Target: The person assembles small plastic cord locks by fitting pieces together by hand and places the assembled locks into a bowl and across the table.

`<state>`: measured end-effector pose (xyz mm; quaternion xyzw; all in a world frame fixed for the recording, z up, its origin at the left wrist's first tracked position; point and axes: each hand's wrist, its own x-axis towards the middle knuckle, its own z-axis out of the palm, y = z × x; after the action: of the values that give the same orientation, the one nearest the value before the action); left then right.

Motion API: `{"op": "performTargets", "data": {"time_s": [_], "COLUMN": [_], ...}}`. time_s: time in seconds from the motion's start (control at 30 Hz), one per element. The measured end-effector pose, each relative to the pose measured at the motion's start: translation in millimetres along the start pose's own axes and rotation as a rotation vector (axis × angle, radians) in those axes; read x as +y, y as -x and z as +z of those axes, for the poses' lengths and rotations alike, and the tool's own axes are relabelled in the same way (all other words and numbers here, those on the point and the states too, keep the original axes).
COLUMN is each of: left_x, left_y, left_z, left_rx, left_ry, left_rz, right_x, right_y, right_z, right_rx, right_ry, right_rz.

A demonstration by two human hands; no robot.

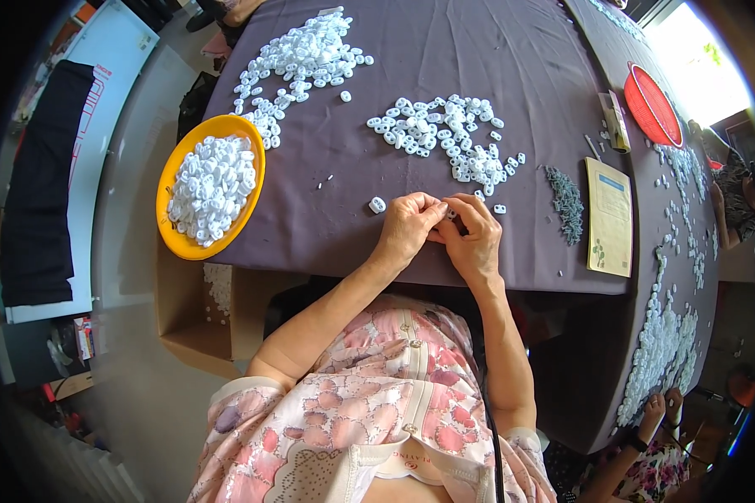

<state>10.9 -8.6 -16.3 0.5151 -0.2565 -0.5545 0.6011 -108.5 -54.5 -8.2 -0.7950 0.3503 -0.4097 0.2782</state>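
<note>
Fingers (476,210) of both hands meet just above the cloth (327,239), near the table's edge. The right hand (471,239) seems to pinch a white piece (451,215) between thumb and forefinger, its holes partly showing. The left hand's (409,225) thumb and forefinger come together at the piece's side; I cannot tell whether they grip it or something smaller. Both forearms come up from the lap, so holding the work this low and central probably spares the reach.

More pieces lie in a loose pile (434,126) just ahead, likely for easy picking. The grey screws (566,204), if that is what they are, lie apart on the right beside a pouch (609,216), perhaps so the two kinds don't mix. The yellow bowl (195,251) sits at the left corner, full of pieces, presumably since its rim keeps them from scattering
</note>
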Motion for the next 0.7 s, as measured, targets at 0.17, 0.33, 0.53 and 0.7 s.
{"op": "performTargets", "data": {"time_s": [0.17, 0.33, 0.53, 0.7], "left_x": [1.0, 1.1, -1.3, 0.2], "left_y": [0.1, 0.0, 2.8, 4.3], "left_z": [-1.9, 0.8, 1.7, 0.9], "left_rx": [-0.008, 0.026, 0.024, 0.033], "left_ry": [0.0, -0.014, -0.016, -0.01], "left_rz": [-0.008, 0.014, 0.057, 0.058], "right_x": [-0.5, -0.6, -2.5, -1.5], "right_y": [0.1, 0.4, 0.9, 2.3], "right_z": [0.0, -0.1, 0.4, 1.8], "right_rx": [0.003, 0.008, 0.017, 0.015], "right_ry": [-0.009, 0.022, 0.04, 0.079], "right_rz": [-0.007, -0.05, -0.092, -0.131]}}
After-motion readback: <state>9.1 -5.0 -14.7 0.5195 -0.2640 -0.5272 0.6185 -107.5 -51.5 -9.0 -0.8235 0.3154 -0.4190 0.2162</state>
